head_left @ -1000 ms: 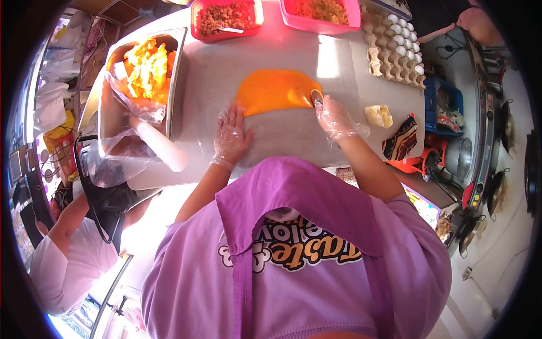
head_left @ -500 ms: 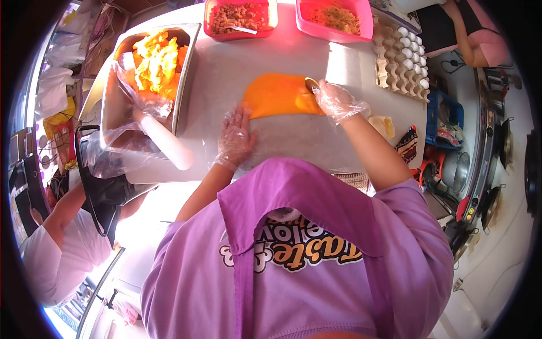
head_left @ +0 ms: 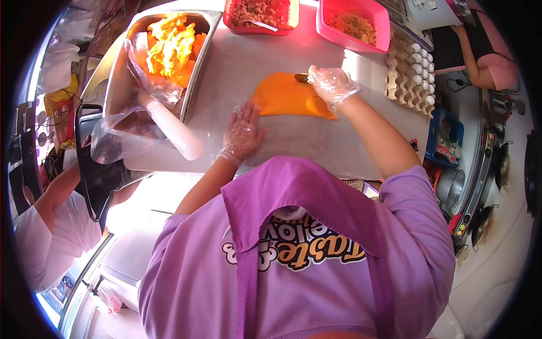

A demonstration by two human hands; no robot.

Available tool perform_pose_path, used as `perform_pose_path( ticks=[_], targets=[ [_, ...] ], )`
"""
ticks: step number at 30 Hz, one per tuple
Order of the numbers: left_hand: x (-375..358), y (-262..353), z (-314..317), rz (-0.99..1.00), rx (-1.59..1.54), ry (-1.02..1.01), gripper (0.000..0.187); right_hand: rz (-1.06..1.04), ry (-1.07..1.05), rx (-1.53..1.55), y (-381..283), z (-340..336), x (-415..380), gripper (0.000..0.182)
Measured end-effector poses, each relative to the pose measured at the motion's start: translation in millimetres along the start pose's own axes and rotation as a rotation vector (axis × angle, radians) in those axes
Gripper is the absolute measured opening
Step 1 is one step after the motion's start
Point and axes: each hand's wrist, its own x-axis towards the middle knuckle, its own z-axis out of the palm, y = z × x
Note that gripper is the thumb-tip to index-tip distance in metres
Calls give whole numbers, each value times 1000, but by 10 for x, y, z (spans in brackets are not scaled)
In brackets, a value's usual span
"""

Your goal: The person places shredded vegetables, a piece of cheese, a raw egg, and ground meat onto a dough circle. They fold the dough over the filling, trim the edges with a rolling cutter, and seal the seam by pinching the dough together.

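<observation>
A folded half-moon of orange dough [head_left: 288, 97] lies on the metal worktop [head_left: 282, 138], straight edge toward me. My right hand [head_left: 333, 86], in a clear plastic glove, is closed around a small metal tool with a rounded rim [head_left: 302, 78]. That rim rests at the curved far edge of the dough; most of the tool is hidden in my fingers. My left hand [head_left: 243, 133], gloved too, lies flat with its fingers spread, fingertips at the dough's left end.
On the left stands a deep metal tray [head_left: 213, 25] of orange dough, with a white rolling pin [head_left: 175, 133] on its edge. Pink tubs of minced filling [head_left: 259, 11] and shredded filling [head_left: 353, 28] are behind. An egg tray [head_left: 407, 73] stands right. Two other people [head_left: 62, 231] are nearby.
My right hand has moved with the tool from the dough's right end up and left along its curved edge, uncovering the right corner. My left hand stays flat. The view has shifted slightly.
</observation>
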Motion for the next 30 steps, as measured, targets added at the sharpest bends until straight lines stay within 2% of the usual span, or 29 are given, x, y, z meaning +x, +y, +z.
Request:
perform_pose_path(
  ticks=[7, 10, 12, 15, 18, 24, 26, 28, 30],
  targets=[
    [-11, -25, 14, 14, -15, 14, 62, -17, -35, 13, -195, 12, 247, 24],
    [-5, -52, 46, 45, -16, 55, 63, -115, -39, -112, -319, -109, 250, 21],
    [-8, -55, 46, 22, -16, 31, 63, -285, 23, -262, -368, -127, 244, 25],
    [-10, -44, 47, -4, -21, 5, 63, -362, 98, -269, -429, -141, 266, 16],
    [-18, -47, 53, -9, -27, 5, 63, -469, 152, -390, -419, -95, 371, 17],
    [-19, -28, -1, 2, -40, 7, 65, -580, 205, -393, -523, -25, 437, 18],
    [-26, -29, -2, 9, -38, 4, 67, -617, 168, -450, -593, -78, 430, 16],
    [-24, -26, 1, -44, -136, 38, 71, -650, 130, -508, -626, -89, 424, 15],
    [-24, -45, -13, -28, -174, 59, 71, -761, 178, -500, -646, -65, 418, 15]
  ],
)
